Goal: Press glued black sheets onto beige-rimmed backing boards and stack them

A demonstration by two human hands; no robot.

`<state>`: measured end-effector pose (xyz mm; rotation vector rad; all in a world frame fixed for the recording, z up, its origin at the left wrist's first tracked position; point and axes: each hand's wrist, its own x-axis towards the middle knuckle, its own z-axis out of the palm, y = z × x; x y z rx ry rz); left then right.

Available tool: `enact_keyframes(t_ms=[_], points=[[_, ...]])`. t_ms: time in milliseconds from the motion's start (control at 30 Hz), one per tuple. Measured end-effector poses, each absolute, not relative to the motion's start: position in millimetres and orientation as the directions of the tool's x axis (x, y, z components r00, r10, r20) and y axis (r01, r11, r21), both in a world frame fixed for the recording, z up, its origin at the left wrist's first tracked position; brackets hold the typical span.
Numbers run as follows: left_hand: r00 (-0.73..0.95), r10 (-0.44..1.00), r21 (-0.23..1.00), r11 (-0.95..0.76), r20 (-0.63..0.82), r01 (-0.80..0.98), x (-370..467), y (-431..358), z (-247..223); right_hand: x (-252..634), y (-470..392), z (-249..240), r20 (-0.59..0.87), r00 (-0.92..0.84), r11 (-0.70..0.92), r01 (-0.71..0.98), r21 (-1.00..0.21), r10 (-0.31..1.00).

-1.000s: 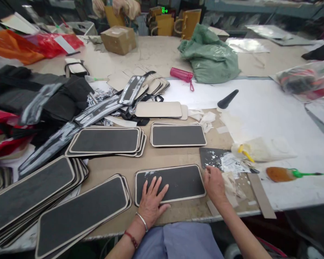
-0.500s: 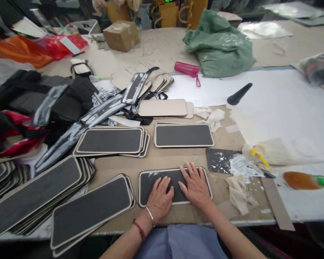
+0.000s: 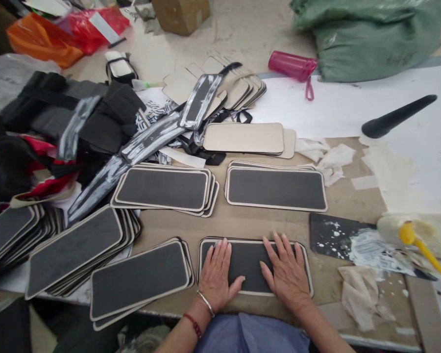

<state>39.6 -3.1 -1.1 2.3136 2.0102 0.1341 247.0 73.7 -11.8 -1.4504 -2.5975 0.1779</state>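
A dark rounded-rectangle panel with a pale edge (image 3: 245,267) lies on the table directly before me. My left hand (image 3: 218,274) rests flat on its left part, fingers stretched and thumb out to the side. On its right part lies my right hand (image 3: 287,269), palm down with fingers spread. Just left of it is a slanted pair of similar panels (image 3: 139,279). Behind it sit two more stacks, a right panel stack (image 3: 275,189) and a left panel stack (image 3: 163,189). A glue-smeared dark board (image 3: 334,238) lies to the right.
A large panel stack (image 3: 75,250) leans at the left, by black straps and fabric (image 3: 95,117). Beige panels (image 3: 244,137), a pink bottle (image 3: 292,66), a green bag (image 3: 375,39) and a black tapered tool (image 3: 397,117) lie farther back. Crumpled cloth (image 3: 362,294) lies right.
My left hand has slid to the panel's left end and flattened. A white smear visible there before is no longer seen. The camera view has tilted down and closer.
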Motion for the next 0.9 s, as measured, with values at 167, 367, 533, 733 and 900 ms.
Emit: enact_keyframes(t_ms=[167,367,533,733,900], points=[[0.167,0.986,0.122,-0.168,0.013,0.978,40.1,-1.5,-4.6,248.0,74.6,-7.6,0.031,-0.518,0.513,0.836,-0.194,0.855],[0.173,0.984,0.160,-0.179,0.050,0.971,38.9,1.1,-6.2,244.8,74.3,-5.3,0.003,-0.505,0.491,0.837,-0.242,0.863],[0.098,0.992,0.307,-0.119,0.083,0.944,33.2,-4.4,1.7,273.1,72.5,-6.5,0.186,-0.223,0.281,0.868,-0.410,0.957],[-0.362,0.926,0.535,0.253,0.109,0.806,16.9,-50.0,-6.9,327.8,46.1,-9.0,0.012,-0.098,0.093,0.885,-0.457,0.995],[-0.407,0.907,0.586,0.271,0.111,0.764,20.0,-67.1,-21.4,321.0,31.6,-13.5,0.026,-0.173,0.168,0.896,-0.410,0.985]])
